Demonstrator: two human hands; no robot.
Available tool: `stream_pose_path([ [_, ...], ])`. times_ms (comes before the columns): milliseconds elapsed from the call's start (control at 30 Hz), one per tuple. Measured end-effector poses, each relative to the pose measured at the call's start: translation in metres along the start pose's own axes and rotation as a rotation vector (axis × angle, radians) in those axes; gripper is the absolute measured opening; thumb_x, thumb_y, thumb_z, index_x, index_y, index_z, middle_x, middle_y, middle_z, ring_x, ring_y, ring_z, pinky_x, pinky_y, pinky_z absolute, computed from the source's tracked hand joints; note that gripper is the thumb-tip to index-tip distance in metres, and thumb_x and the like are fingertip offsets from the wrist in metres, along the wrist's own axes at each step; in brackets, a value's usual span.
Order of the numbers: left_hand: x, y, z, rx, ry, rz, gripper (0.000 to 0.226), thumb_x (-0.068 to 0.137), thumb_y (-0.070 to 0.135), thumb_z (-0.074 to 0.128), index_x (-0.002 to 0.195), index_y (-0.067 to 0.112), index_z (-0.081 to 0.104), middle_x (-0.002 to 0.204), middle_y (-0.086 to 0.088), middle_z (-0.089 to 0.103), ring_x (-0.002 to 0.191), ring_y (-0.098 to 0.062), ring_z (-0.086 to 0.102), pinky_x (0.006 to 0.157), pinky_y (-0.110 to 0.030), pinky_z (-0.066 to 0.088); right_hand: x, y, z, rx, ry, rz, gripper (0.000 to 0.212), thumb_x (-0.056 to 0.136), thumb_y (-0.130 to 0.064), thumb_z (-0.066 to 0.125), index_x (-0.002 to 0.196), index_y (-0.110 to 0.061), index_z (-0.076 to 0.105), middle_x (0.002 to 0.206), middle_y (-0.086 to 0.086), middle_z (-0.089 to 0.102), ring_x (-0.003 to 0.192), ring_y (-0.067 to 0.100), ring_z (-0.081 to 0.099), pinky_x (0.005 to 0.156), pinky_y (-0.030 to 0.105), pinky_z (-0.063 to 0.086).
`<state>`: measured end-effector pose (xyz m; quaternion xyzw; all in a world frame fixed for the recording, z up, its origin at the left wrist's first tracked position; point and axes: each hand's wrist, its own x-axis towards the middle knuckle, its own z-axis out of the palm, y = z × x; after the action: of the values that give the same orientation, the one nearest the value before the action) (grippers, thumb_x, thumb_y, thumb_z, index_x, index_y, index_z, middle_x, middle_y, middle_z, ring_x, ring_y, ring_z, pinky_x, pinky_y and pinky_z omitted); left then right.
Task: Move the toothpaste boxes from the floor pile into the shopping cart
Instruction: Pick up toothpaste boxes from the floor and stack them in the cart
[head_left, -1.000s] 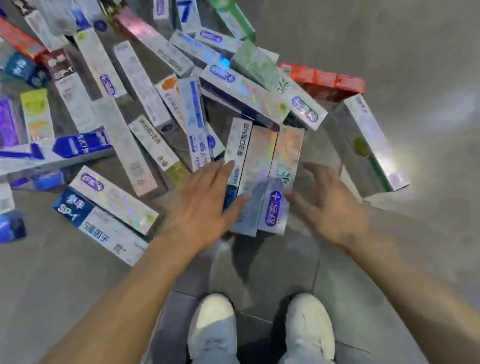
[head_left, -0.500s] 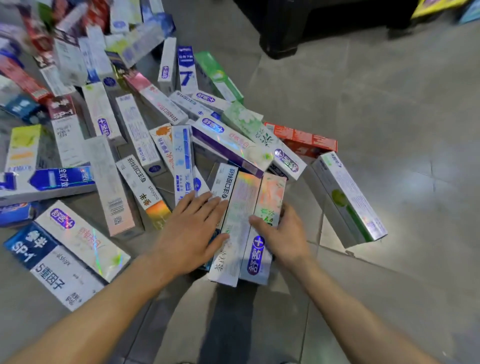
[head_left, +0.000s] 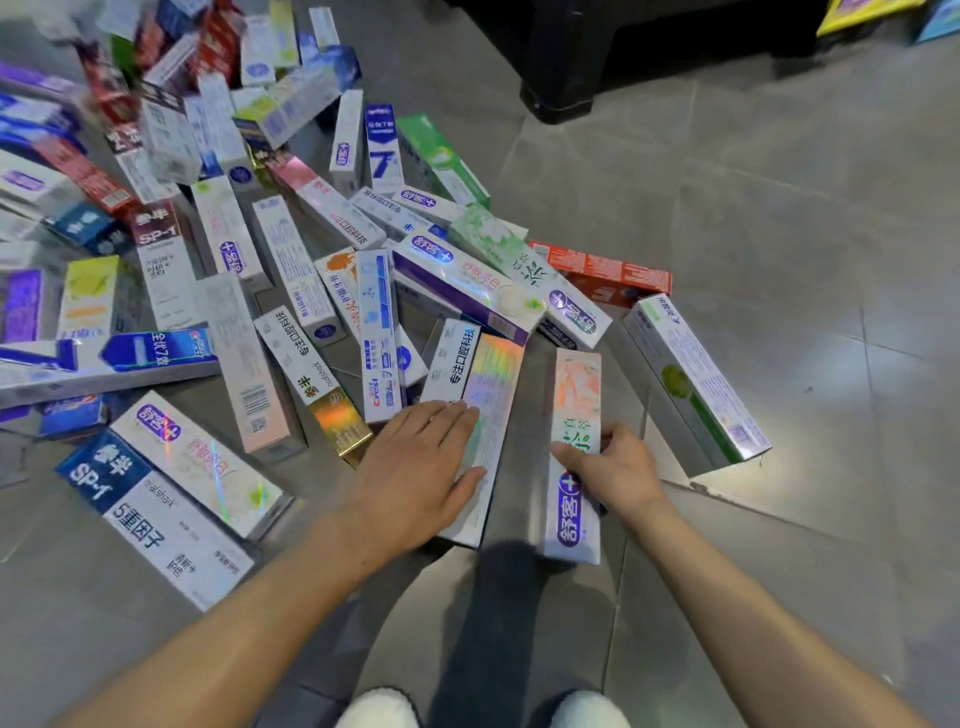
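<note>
A big pile of toothpaste boxes covers the grey tiled floor across the left and centre. My left hand lies flat, fingers apart, on a shiny holographic box and the white box beside it. My right hand grips the near part of a pink-and-white box with a purple logo, thumb on top. A gap of bare floor separates that box from the holographic one. No shopping cart is visible.
A large white-and-green box lies just right of my right hand. A red box sits beyond it. A black shelf base stands at the top. Open tiled floor spreads to the right. My white shoes show at the bottom.
My right hand has closed on the pink-and-white box and pulled it right, away from the holographic box. My left hand stays pressed on the other two boxes.
</note>
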<state>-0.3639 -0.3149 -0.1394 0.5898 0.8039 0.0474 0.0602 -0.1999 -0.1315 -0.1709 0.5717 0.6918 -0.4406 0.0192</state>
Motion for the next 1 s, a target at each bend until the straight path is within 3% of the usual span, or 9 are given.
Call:
stream_pose_path([
  [100,0.004,0.013,0.005,-0.046,-0.017,-0.054,0.062,0.098,0.051,0.043,0.143,0.010,0.050,0.141,-0.007,0.058,0.125,-0.025,0.054,0.104,-0.042,0.046,-0.007,0.008,-0.006,-0.026,0.050,0.029,0.066,0.059,-0.062,0.068,0.107,-0.019,0.055,0.112,0.009,0.066,0.104,0.028,0.063,0.090,0.048,0.054],
  [200,0.015,0.021,0.006,-0.024,-0.027,-0.066,0.061,0.099,0.051,0.039,0.141,0.009,0.051,0.138,-0.009,0.058,0.121,-0.026,0.053,0.101,-0.042,0.046,-0.013,0.006,-0.004,-0.110,0.040,0.047,0.078,0.069,-0.064,0.074,0.118,-0.009,0.050,0.114,0.010,0.056,0.101,0.029,0.059,0.085,0.039,0.053],
  [367,0.026,0.046,0.004,0.081,-0.145,-0.173,0.072,0.100,0.058,0.036,0.148,0.005,0.036,0.145,-0.013,0.045,0.129,-0.029,0.040,0.107,-0.041,0.039,-0.017,0.012,-0.001,-0.139,0.019,0.046,0.071,0.065,-0.065,0.070,0.105,-0.008,0.059,0.098,0.008,0.067,0.077,0.017,0.064,0.050,0.023,0.042],
  [467,0.027,0.063,0.012,0.128,-0.196,-0.219,0.088,0.097,0.062,0.041,0.153,-0.002,0.022,0.156,-0.020,0.030,0.139,-0.034,0.032,0.113,-0.044,0.029,-0.028,0.018,-0.010,-0.045,0.049,0.041,0.051,0.079,-0.043,0.074,0.106,-0.008,0.047,0.088,-0.001,0.062,0.068,0.004,0.055,0.041,0.013,0.034],
  [600,0.028,0.072,0.023,0.093,-0.212,-0.219,0.090,0.095,0.057,0.052,0.155,0.002,0.015,0.163,-0.021,0.016,0.148,-0.040,0.018,0.121,-0.048,0.019,-0.040,0.020,-0.025,0.084,0.074,-0.023,0.050,0.083,-0.036,0.076,0.109,-0.013,0.040,0.087,-0.010,0.056,0.072,0.000,0.054,0.045,0.012,0.038],
  [733,0.026,0.082,0.028,-0.013,-0.220,-0.208,0.079,0.093,0.046,0.063,0.151,0.016,0.017,0.163,-0.021,0.007,0.146,-0.044,0.019,0.115,-0.049,0.032,-0.048,0.020,-0.034,0.246,0.092,-0.014,0.058,0.079,-0.039,0.081,0.107,-0.013,0.038,0.097,-0.003,0.063,0.083,0.011,0.065,0.064,0.030,0.052],
  [867,0.029,0.074,0.032,-0.249,-0.170,-0.393,0.091,0.088,0.032,0.071,0.154,0.016,0.011,0.148,-0.021,0.028,0.128,-0.040,0.040,0.106,-0.046,0.039,-0.049,0.028,-0.037,0.401,0.036,0.054,0.065,0.073,-0.040,0.087,0.110,-0.017,0.040,0.101,0.000,0.068,0.088,0.018,0.070,0.082,0.044,0.059],
  [933,0.032,0.069,0.035,-0.435,-0.143,-0.436,0.097,0.083,0.026,0.076,0.155,0.018,0.011,0.140,-0.018,0.040,0.125,-0.038,0.043,0.105,-0.046,0.039,-0.049,0.030,-0.039,0.506,-0.010,0.089,0.067,0.072,-0.036,0.089,0.117,-0.016,0.043,0.103,0.003,0.070,0.087,0.022,0.073,0.082,0.047,0.061],
  [1000,0.036,0.066,0.033,-0.687,-0.126,-0.482,0.089,0.079,0.023,0.081,0.149,0.022,0.025,0.138,-0.009,0.049,0.122,-0.031,0.051,0.100,-0.043,0.047,-0.050,0.030,-0.041,0.570,-0.046,0.095,0.063,0.074,-0.030,0.088,0.119,-0.015,0.048,0.100,0.007,0.073,0.083,0.025,0.074,0.077,0.047,0.062],
])
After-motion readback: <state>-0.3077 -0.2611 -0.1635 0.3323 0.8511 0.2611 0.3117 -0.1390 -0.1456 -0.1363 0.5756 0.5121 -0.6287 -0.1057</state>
